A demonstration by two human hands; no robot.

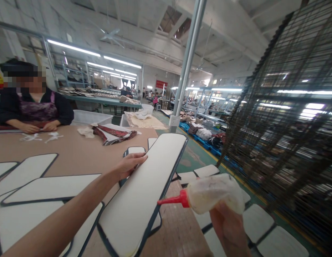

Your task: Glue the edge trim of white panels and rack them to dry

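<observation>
A long white padded panel [144, 189] with rounded corners and a dark edge is held tilted above the table. My left hand [132, 164] grips its left long side, thumb on the white face and the other fingers mostly hidden behind. In my right hand [227, 221] is a translucent squeeze bottle [214, 192], lying on its side with a red nozzle [172, 200]. The nozzle tip meets the panel's right dark edge, about midway along it. Part of my right hand is hidden behind the bottle.
Similar white panels [48, 187] cover the table's left side, and more panels [262, 221] lie low on the right. Folded red-patterned fabric [115, 134] rests farther back. Another person [34, 103] works across the brown table [82, 157]. A tall wire rack [283, 107] stands right.
</observation>
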